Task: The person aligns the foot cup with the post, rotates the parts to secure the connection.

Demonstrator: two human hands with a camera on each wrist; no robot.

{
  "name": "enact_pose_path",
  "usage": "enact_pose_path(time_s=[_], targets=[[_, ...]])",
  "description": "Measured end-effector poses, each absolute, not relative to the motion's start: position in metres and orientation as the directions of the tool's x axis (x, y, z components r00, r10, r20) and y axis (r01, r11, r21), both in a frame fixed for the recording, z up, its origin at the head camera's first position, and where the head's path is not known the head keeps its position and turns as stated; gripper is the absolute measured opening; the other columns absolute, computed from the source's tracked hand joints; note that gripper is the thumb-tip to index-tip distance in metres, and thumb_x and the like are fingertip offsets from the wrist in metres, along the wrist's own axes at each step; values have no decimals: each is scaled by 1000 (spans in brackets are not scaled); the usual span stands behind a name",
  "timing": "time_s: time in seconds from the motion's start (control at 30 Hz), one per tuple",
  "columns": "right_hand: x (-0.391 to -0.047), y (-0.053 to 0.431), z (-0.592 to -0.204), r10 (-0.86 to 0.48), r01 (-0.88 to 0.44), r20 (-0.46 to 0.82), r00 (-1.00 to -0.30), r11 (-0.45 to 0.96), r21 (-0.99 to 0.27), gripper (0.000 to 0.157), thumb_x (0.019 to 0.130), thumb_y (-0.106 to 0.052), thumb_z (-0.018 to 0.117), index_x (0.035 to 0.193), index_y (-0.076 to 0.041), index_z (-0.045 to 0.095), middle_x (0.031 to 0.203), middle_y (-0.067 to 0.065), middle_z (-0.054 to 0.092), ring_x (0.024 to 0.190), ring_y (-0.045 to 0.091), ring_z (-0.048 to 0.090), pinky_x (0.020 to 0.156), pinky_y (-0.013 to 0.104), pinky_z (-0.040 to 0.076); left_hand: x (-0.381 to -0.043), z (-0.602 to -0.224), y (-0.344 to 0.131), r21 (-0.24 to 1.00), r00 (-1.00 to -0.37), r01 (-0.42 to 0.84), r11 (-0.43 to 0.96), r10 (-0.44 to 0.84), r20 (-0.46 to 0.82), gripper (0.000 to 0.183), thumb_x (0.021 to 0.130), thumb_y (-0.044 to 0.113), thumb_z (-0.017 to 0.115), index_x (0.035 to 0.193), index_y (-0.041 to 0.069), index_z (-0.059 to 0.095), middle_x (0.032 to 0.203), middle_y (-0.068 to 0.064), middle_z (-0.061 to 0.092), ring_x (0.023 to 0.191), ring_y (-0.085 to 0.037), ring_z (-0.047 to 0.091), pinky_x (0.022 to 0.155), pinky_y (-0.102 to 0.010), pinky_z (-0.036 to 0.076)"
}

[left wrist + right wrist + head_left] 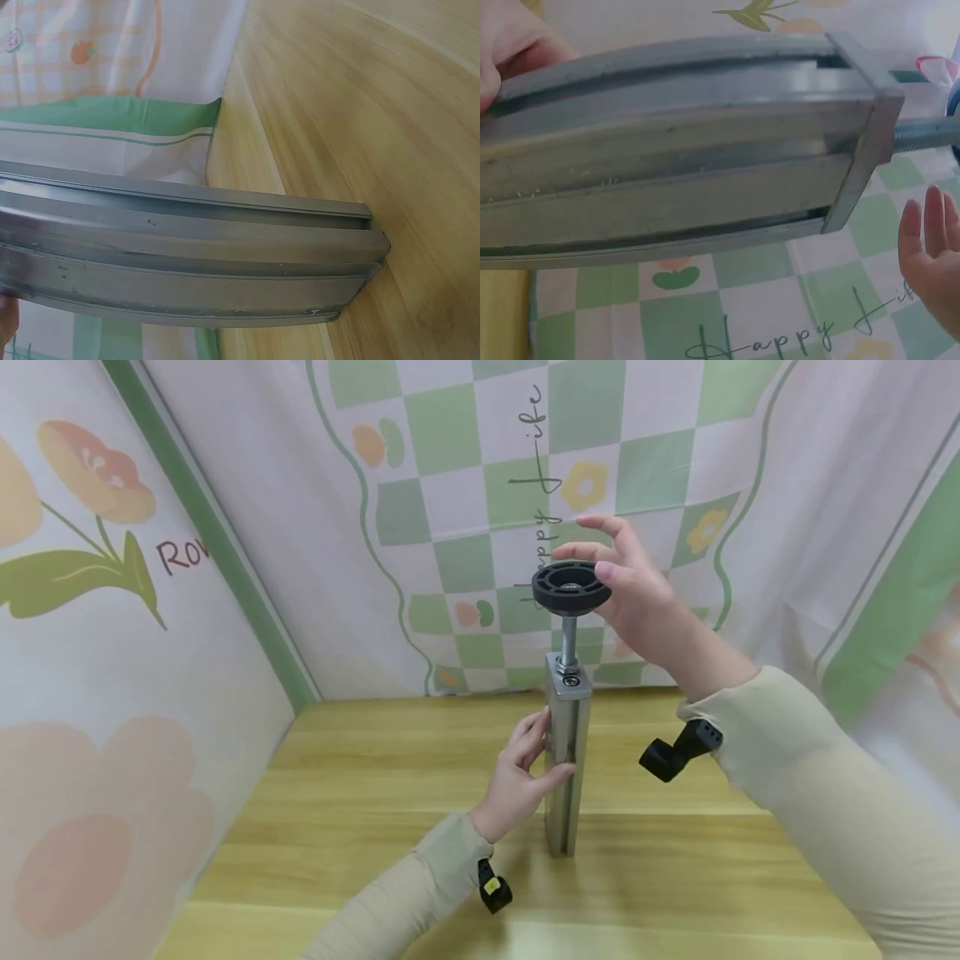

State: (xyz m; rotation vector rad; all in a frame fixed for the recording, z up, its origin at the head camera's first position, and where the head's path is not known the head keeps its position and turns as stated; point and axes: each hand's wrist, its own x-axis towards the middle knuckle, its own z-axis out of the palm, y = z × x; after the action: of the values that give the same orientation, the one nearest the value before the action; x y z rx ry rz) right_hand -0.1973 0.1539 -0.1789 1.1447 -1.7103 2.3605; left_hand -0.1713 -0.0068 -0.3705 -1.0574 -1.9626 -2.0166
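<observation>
A grey aluminium profile (561, 735) with slotted sides stands upright on the wooden table. An end plate (572, 683) caps its top. From the plate rises a threaded rod (569, 639), which carries a round black levelling foot (572, 602) facing up. My left hand (513, 781) grips the profile around its middle, thumb across the near side and fingers on the far side. Beside the black foot is my right hand (637, 589), fingers extended, thumb tip right at the rim. In the right wrist view the right hand (934, 259) shows straight fingers near the rod (926, 135).
The wooden table (337, 827) reaches back to a checked curtain (442, 435) with printed lettering. A flowered curtain (97, 668) borders the left side. Each wrist wears a small black camera, such as the right one (667, 760).
</observation>
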Motion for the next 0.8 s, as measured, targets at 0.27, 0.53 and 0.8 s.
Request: enact_pose_path(time_s=[0.27,0.53,0.8], targets=[[-209,160,-184,-553,-333,584,-594,-491,-805,44,93,-21,40,136,-21,32,130,10,51,113,22,54,102,34,39,-171,-371,-7,810,-733,567,-149,356,579,68,82,-12,64,141,-6,32,142,-24,35,125,-34,43,105,-43,42],[-211,158,-183,-628,-244,559,-542,-519,-819,50,86,-16,46,135,-19,36,130,11,49,112,20,50,101,33,38,-171,-372,-7,806,-730,573,-147,356,583,68,83,-9,65,143,-3,31,141,-23,35,124,-25,45,104,-34,43],[-212,157,-186,-624,-240,587,-515,-552,-798,49,86,-11,42,134,-18,38,127,12,50,110,20,51,100,32,40,-171,-372,-7,812,-737,566,-142,354,576,69,83,-9,65,142,-4,31,141,-23,35,122,-25,45,104,-32,43]])
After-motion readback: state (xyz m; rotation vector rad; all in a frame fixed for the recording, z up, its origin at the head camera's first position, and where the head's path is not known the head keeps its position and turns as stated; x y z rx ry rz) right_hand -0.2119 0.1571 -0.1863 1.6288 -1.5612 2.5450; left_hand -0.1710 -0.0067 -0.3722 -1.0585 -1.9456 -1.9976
